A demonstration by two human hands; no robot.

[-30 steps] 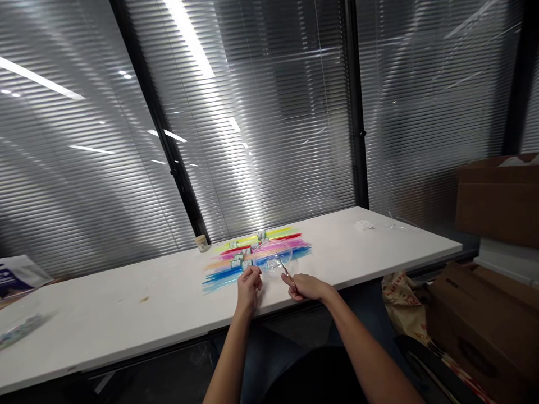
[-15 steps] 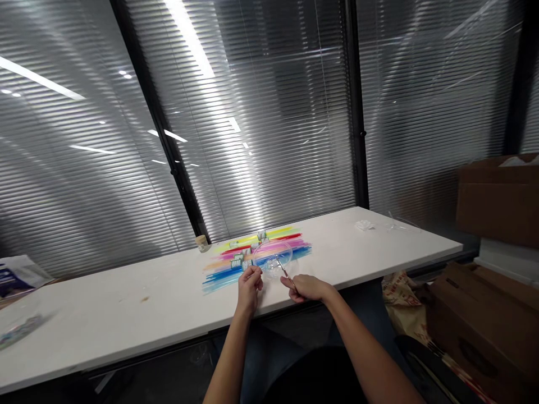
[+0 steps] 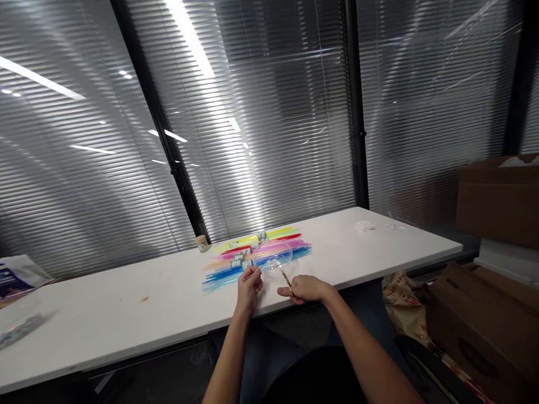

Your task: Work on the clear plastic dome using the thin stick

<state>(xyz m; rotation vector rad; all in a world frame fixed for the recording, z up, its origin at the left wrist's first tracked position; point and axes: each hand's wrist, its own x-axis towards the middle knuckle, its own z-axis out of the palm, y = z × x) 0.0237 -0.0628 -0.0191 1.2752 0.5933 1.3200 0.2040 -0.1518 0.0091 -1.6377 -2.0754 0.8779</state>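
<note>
My right hand (image 3: 308,289) grips slim, copper-coloured scissors (image 3: 286,278), whose tips point away from me into the clear round bowl (image 3: 290,257). Beside the bowl's near left side is my left hand (image 3: 251,280), its fingers pinched together; whatever they hold is too small to see. Something clear and shiny (image 3: 273,264) shows at the scissor tips, but I cannot make out its kind. Under and behind the bowl lie long, thin strands in bands of yellow, red, pink and blue (image 3: 223,275). Several small green-and-white labelled pieces (image 3: 236,261) rest on them.
A small tan jar (image 3: 202,243) stands at the white table's (image 3: 168,297) back edge. Crumpled clear-white plastic (image 3: 364,225) lies on the right. Packages (image 3: 23,275) occupy the left end. Cardboard boxes (image 3: 484,320) and a paper bag (image 3: 402,306) stand beyond the right edge.
My right thumb has shifted down and left, away from the scissors' shaft, and the scissors have tilted slightly. My left hand has hardly moved.
</note>
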